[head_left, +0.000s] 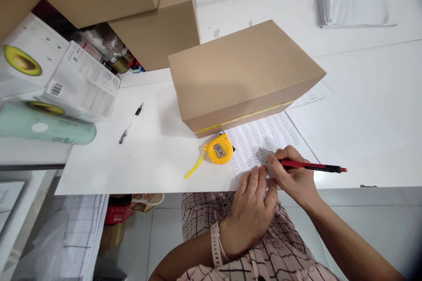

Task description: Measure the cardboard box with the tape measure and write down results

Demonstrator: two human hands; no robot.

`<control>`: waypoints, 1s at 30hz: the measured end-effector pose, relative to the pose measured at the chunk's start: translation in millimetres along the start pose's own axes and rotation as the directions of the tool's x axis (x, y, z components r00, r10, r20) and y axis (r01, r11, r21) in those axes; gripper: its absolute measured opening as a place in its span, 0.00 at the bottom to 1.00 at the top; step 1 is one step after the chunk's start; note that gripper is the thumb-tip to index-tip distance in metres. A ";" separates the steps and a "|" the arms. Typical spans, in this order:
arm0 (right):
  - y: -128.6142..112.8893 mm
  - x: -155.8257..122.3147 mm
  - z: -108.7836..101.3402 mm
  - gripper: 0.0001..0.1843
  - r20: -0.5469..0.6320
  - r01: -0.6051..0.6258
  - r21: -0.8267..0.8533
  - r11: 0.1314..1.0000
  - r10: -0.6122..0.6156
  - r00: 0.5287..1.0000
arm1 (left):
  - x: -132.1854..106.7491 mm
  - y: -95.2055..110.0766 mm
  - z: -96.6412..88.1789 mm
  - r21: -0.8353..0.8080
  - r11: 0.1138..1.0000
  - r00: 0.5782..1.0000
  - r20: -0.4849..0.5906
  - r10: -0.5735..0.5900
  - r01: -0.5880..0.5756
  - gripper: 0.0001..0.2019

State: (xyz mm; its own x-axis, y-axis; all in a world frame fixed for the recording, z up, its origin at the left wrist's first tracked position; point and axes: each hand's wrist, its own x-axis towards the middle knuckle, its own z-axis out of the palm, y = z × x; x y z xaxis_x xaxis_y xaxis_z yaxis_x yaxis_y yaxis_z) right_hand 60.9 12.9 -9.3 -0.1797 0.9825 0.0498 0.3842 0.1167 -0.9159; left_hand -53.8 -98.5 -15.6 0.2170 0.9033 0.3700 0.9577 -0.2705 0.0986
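My right hand (295,176) is closed around a red and black pen (310,166), its tip end close to a printed sheet of paper (250,145). Rows of small print cover the sheet, and its far part lies under a cardboard box (244,74). My left hand (253,206) rests with fingers stretched over the sheet's near edge, beside my right hand. Left of the sheet sits a yellow tape measure (220,148) with a yellow strap. The box stands just behind it, a yellow strip along its lower side.
A black-capped clear pen (131,124) lies to the left. Beyond it are white avocado-print boxes (82,81) and a mint-green cylinder (49,125). Larger cardboard boxes (161,26) are stacked at the back left. A stack of papers (356,4) lies at the far right.
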 end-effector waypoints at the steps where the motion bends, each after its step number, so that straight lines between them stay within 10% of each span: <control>1: 1.0 0.6 -1.1 0.18 -0.054 0.005 0.003 1.000 -0.005 0.999 | -1.2 -1.4 -0.1 0.005 1.000 1.000 0.012 0.009 -0.009 0.20; 6: 14.8 18.0 -26.1 0.12 -0.256 0.064 -0.182 0.981 -0.110 0.960 | -12.7 -14.1 -4.7 0.003 0.998 0.998 0.018 0.065 -0.065 0.18; 10: 36.6 39.5 -62.3 0.12 -0.184 0.260 -0.516 0.816 -0.402 0.897 | -18.2 -28.5 -17.9 -0.155 0.986 0.997 -0.046 0.063 -0.069 0.15; 14: 58.0 50.3 -80.4 0.23 0.006 0.299 -0.718 0.628 -0.424 0.905 | -11.4 -49.5 -38.3 -0.315 0.947 0.953 -0.261 -0.152 0.065 0.10; 18: 63.3 54.1 -76.1 0.26 -0.053 0.239 -0.725 0.646 -0.399 0.915 | 2.1 -79.8 -41.0 -0.178 0.932 0.889 -0.287 -0.357 0.316 0.21; 26: 28.2 27.1 -65.1 0.17 -0.311 0.228 -0.418 0.879 -0.374 0.874 | 12.9 -88.9 -35.8 -0.474 0.741 0.843 0.006 -0.537 0.476 0.29; 28: 8.7 3.1 -54.3 0.16 -0.119 0.184 -0.078 0.980 -0.193 0.974 | 7.5 -70.9 -49.3 -0.653 0.607 0.866 0.158 -0.475 0.452 0.32; 30: -9.5 -21.1 -44.4 0.20 0.246 -0.004 0.217 0.976 -0.051 0.968 | 0.2 -53.0 -62.2 -0.774 0.467 0.893 0.281 -0.353 0.428 0.34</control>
State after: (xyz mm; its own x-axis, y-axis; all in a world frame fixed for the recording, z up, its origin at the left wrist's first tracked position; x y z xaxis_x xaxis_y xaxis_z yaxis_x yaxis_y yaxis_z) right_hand 101.3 -2.5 16.0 -0.4164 0.9092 -0.0036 0.1795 0.0784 -0.9806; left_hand -116.3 -104.8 36.7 -0.0911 0.9952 0.0364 0.3939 0.0024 0.9192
